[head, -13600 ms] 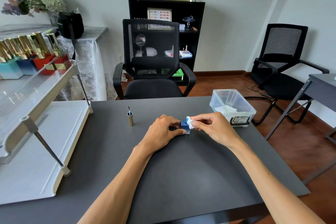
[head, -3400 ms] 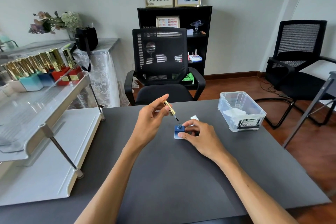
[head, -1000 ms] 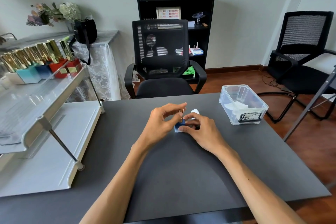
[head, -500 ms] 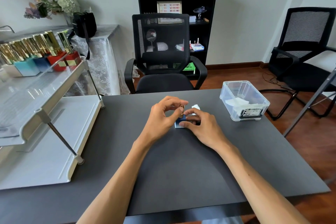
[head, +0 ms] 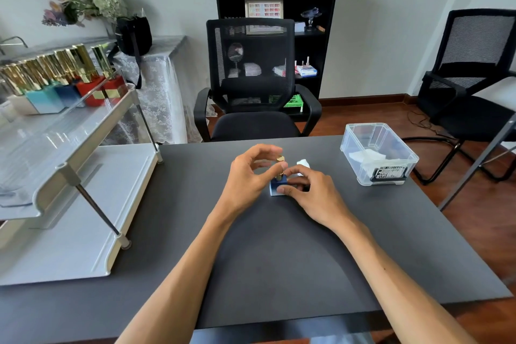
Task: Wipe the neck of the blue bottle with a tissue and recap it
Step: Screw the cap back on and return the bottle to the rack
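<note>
Left hand pinching gold cap onto blue bottle, right hand gripping base, recapping underway, likely needs final tightening twist.

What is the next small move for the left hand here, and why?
Probably keep twisting the gold cap tight. It stands upright on the blue bottle, the left hand pinches it, and the right hand steadies the bottle on the table.

Two black mesh chairs and a black bookshelf are standing against pale walls on wooden flooring.
</note>
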### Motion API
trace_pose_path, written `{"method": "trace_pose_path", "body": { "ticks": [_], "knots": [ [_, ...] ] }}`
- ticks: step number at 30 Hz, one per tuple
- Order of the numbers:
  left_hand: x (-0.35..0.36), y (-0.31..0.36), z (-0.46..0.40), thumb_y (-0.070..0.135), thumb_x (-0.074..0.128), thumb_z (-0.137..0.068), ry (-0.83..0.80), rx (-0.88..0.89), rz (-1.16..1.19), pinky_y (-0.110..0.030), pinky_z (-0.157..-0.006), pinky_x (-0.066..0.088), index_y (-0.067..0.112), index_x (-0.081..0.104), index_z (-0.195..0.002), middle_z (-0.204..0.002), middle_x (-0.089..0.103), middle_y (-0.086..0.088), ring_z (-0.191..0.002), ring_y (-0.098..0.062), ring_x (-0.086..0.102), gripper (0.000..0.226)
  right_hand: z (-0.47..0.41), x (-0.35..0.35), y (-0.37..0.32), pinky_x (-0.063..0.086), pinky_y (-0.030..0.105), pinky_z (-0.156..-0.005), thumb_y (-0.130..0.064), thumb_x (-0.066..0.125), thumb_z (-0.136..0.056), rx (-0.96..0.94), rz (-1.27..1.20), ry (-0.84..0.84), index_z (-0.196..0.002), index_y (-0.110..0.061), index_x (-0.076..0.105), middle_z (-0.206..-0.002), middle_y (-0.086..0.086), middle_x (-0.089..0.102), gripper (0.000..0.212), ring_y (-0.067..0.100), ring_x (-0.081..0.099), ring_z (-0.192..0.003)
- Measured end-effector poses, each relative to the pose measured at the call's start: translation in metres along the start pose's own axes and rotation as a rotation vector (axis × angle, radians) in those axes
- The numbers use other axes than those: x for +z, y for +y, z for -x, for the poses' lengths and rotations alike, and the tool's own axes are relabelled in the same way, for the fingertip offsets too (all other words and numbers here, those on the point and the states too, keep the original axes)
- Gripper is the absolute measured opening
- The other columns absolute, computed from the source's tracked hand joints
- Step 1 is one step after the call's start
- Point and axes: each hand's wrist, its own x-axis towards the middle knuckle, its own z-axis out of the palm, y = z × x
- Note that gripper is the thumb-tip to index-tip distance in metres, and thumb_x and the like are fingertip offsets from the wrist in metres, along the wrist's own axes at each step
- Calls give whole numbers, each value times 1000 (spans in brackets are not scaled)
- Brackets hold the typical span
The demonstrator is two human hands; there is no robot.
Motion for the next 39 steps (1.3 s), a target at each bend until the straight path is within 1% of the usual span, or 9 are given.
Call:
{"method": "trace_pose_path", "body": {
  "ticks": [3, 9, 11, 17, 22, 25, 31, 35, 39],
  "knots": [
    [1, -1, 0, 20, 79, -85, 1, -21, -31, -47, -89, 57, 15, 73, -99, -89, 74, 1, -86, -21, 72, 16, 0, 0, 0, 43, 2, -66, -41, 80, -80, -2, 17, 0, -97, -40, 66, -88, -25, 73, 23, -11, 66, -80],
    [-5, -2, 2, 15, 66, -95, -138, -39, 9, -34, -101, 52, 18, 57, -138, -112, 75, 1, -107, -14, 70, 45, 0, 0, 1, 43, 3, -66, -39, 81, -80, -7, 7, 3, -96, -37, 66, -86, -26, 73, 21, -7, 67, -78],
    [-4, -1, 3, 21, 70, -92, -129, -12, -23, -28, -101, 50, 21, 53, -140, -119, 71, 5, -113, -11, 66, 51, 0, 0, 1, 43, 3, -66, -39, 81, -81, -7, 8, 0, -96, -38, 67, -89, -23, 75, 21, -6, 67, -79],
    [2, -2, -1, 23, 79, -84, -10, 34, -103, -31, -81, 56, 24, 74, -95, -92, 73, 9, -84, -11, 68, 12, 0, 0, 3, 42, 0, -68, -38, 82, -80, -12, 9, -7, -99, -39, 67, -81, -37, 69, 24, -10, 67, -81],
    [-5, -6, -1, 19, 72, -91, -94, -27, -28, -36, -96, 55, 22, 67, -127, -103, 76, 1, -98, -15, 73, 37, -1, 1, 4, 42, 1, -66, -36, 82, -80, -22, -6, -2, -95, -36, 68, -82, -31, 71, 21, -9, 67, -78],
    [-5, -4, 0, 21, 74, -89, -102, -20, -2, -27, -98, 53, 22, 57, -138, -110, 74, 4, -105, -12, 70, 52, -1, 1, 5, 43, 2, -68, -38, 82, -80, -23, -3, -1, -95, -38, 68, -84, -29, 73, 21, -9, 67, -78],
    [2, -1, 1, 25, 85, -77, 92, 8, -58, -20, -72, 57, 21, 77, -87, -79, 75, 8, -73, -8, 71, 13, -2, 1, 5, 45, 3, -68, -43, 81, -79, -48, 25, 9, -91, -48, 64, -83, -37, 69, 22, -7, 68, -82],
    [1, -3, -1, 24, 83, -79, 71, -5, -33, -17, -73, 56, 22, 78, -84, -79, 76, 8, -75, -9, 73, 7, -3, 2, 5, 45, 3, -67, -43, 80, -79, -52, 30, 10, -89, -49, 64, -85, -35, 70, 20, -5, 68, -82],
    [-2, -5, -3, 24, 79, -84, -2, 2, -39, -32, -82, 61, 15, 77, -90, -84, 77, 2, -80, -15, 75, 11, -3, 2, 6, 50, 12, -74, -41, 79, -82, -54, 45, 1, -97, -43, 68, -93, -21, 74, 19, -2, 69, -84]
  ]
}}
